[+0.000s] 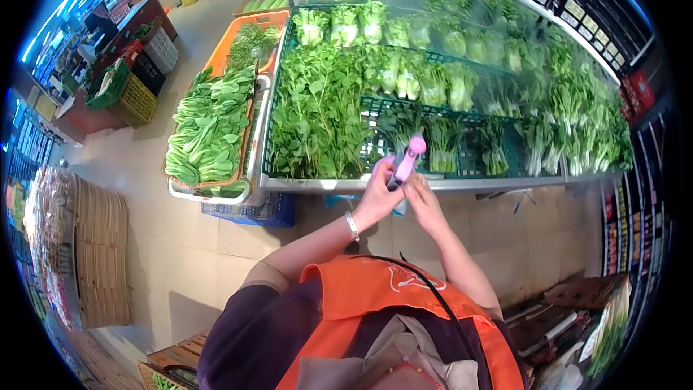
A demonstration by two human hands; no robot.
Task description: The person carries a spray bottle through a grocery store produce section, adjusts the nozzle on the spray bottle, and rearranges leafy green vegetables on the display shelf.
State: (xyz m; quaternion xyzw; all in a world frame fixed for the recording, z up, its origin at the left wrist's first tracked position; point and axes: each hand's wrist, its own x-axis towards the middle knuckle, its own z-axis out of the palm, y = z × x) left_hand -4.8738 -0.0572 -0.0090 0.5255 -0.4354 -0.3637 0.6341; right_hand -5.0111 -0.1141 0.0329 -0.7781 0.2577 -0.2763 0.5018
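The left hand grips a pink handheld plastic tool; the right hand is just beside it, its hold unclear. A white line-drawn logo marks the orange fabric apron.

Centre: a pink handheld tool with a dark stripe. Upper centre and right: bright green leafy vegetables, some white-stemmed, in dark green trays. Bottom centre: an orange apron with white line print, over a dark purple shirt.
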